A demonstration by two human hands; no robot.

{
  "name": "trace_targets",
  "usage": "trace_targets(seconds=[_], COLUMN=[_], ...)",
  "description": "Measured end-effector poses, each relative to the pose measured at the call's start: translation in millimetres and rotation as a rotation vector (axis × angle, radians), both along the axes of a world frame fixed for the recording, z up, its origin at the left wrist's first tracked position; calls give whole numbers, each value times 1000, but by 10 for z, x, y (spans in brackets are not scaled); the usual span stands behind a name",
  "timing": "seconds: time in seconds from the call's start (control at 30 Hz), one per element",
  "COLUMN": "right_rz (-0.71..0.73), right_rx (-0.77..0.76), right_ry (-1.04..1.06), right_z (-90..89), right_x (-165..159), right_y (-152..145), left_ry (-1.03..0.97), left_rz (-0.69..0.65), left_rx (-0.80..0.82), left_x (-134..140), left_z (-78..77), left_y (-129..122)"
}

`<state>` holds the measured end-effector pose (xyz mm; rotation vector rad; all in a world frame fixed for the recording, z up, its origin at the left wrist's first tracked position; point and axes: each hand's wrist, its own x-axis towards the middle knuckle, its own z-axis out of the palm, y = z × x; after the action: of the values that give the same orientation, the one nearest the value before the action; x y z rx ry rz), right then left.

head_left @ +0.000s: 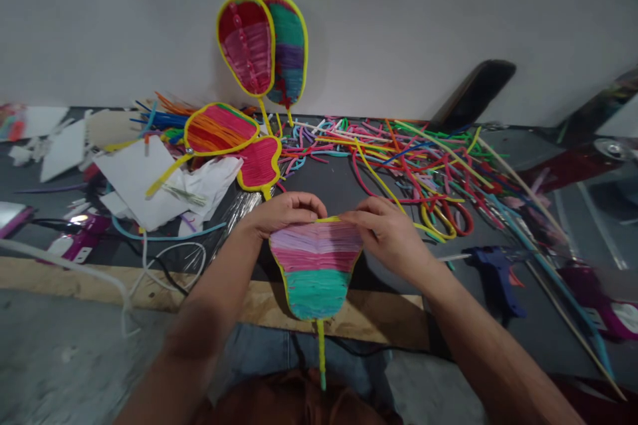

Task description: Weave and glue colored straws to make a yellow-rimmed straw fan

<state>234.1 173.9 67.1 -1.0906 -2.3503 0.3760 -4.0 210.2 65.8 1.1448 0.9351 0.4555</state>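
A hand fan point(316, 265) made of coloured pipe cleaners is before me, its wide edge away from me and its yellow handle point(321, 352) towards my body. Lilac, pink and green bands fill its yellow outline. My left hand point(292, 211) pinches the far edge left of centre. At the right part of that same edge, my right hand point(381, 222) is closed, fingertips on the yellow rim. Just beyond lies a small pink fan point(259, 163) with a yellow border, and behind it an orange and red fan point(219, 129).
Two more fans point(246, 46) lean against the white wall. Loose pipe cleaners point(369, 139) cover the back and right. A blue glue gun point(493, 275) and scissors point(443, 220) lie right. Paper scraps point(137, 176), a white cord point(169, 246) and a purple device point(82, 236) lie left.
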Motion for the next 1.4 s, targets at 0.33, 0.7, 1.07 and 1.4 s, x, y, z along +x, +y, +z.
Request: trace_targets(seconds=[0.33, 0.7, 1.07, 1.4], right_rz=[5, 9, 56, 95], right_rx=[102, 170, 82, -53], right_ry=[-99, -198, -146, -12], right_z=[-9, -2, 15, 73], right_x=[10, 10, 40, 45], right_y=[-4, -17, -28, -30], left_ry=[44, -38, -68, 128], left_rz=[-25, 10, 5, -196], left_rx=[-12, -3, -48, 94], left_x=[24, 10, 4, 47], left_z=[85, 10, 3, 334], left_y=[-30, -34, -38, 26])
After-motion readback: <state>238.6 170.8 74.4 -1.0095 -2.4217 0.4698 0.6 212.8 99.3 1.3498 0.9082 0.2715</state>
